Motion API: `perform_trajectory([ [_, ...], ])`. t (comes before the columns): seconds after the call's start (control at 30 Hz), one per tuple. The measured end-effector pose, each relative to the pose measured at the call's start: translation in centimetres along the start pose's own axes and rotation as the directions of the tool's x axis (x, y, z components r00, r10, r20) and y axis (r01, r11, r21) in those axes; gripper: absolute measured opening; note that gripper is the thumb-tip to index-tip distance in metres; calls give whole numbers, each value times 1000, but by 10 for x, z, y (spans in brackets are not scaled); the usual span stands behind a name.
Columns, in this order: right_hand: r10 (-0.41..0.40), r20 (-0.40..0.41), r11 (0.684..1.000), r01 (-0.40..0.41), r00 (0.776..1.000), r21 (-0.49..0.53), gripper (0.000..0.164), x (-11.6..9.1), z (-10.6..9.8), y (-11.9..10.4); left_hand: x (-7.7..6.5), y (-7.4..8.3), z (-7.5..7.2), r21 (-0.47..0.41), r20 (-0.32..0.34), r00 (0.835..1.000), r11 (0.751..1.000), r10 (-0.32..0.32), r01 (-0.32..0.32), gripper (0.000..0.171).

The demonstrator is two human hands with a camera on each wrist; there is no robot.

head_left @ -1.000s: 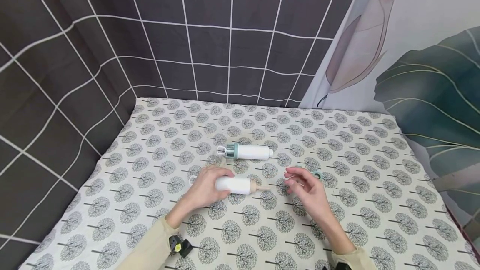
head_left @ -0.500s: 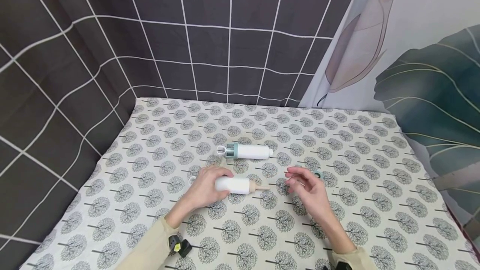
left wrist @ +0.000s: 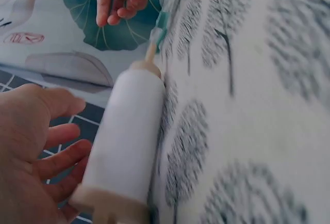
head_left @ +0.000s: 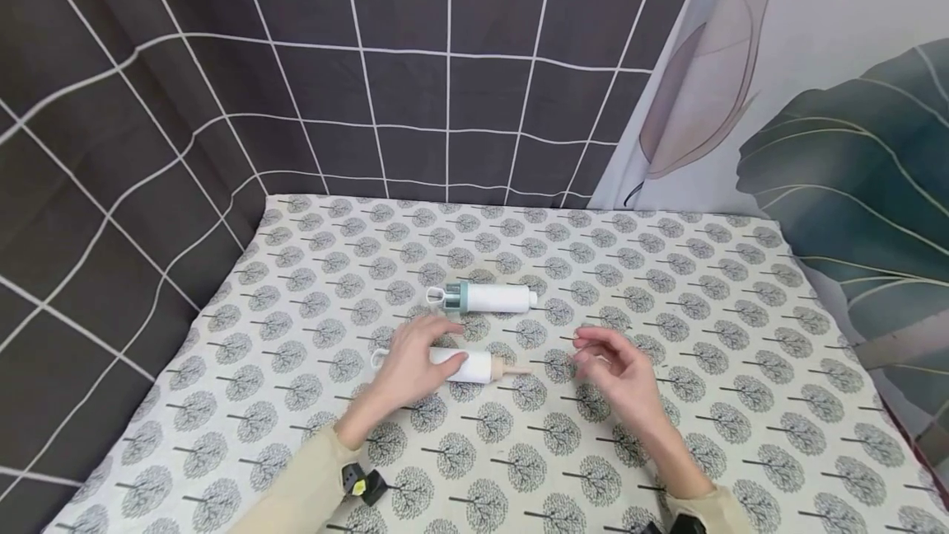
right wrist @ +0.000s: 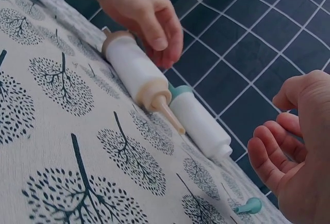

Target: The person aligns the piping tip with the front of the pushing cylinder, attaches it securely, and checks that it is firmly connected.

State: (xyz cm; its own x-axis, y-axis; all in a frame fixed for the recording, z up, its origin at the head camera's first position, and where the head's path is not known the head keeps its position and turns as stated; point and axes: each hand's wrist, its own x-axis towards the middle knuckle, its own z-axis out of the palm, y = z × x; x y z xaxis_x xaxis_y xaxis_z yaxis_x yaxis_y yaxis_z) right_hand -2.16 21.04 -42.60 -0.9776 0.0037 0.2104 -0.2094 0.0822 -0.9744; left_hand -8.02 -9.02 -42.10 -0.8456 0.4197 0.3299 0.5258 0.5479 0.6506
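A white syringe-like tube (head_left: 470,365) with a beige nozzle and beige end collar lies on its side on the cloth. Over its rear part hovers my left hand (head_left: 415,358); the left wrist view shows this hand's fingers spread and apart from the white barrel (left wrist: 126,126). My right hand (head_left: 621,373) is to the right of the nozzle tip, fingers loosely bent and holding nothing. A small green nozzle (right wrist: 250,206) lies near it in the right wrist view. Behind the beige-tipped tube rests a similar white tube (head_left: 498,298) with a green collar and a ring handle.
A white cloth (head_left: 519,460) printed with dark trees covers the table. At the back and left hangs a dark curtain (head_left: 400,89) with white grid lines. A pale curtain (head_left: 712,105) with large leaf prints hangs on the right.
The left hand's fingers have loosened from the white tube, which they held before. The tube stays where it was. The right hand has barely shifted, and the green nozzle behind it is now hidden in the head view.
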Motion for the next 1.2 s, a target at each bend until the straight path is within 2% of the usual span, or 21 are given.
perform_trajectory([
  [0.07, 19, -12, 1000, -19, 1000, -24, 37, 0, -3, 0, 5, 6, 4, -16, -54, 998, 1000, 18, -19, 32],
  [0.17, 13, -24, 998, -15, 1000, -58, 37, 0, -10, 1, 14, 15, 9, -55, -86, 996, 998, 34, -39, 30],
  [0.37, -12, -43, 998, 9, 999, -54, 36, -1, -22, 2, 29, 31, 26, -178, -59, 997, 983, 43, -53, 26],
  [0.57, -21, -66, 998, 17, 998, -63, 35, -3, -30, 1, 44, 42, 43, -259, -13, 1000, 966, 27, -29, 23],
  [0.8, -12, -61, 991, 4, 998, -134, 37, -5, -42, 3, 58, 47, 57, -314, 70, 996, 947, -52, 72, 26],
  [0.93, -4, -62, 992, -4, 998, -128, 38, -6, -48, 4, 62, 49, 65, -343, 115, 989, 931, -92, 126, 27],
  [1.2, -29, -78, 994, 21, 997, -111, 36, -6, -57, 8, 69, 56, 80, -329, 129, 977, 923, -168, 202, 30],
])
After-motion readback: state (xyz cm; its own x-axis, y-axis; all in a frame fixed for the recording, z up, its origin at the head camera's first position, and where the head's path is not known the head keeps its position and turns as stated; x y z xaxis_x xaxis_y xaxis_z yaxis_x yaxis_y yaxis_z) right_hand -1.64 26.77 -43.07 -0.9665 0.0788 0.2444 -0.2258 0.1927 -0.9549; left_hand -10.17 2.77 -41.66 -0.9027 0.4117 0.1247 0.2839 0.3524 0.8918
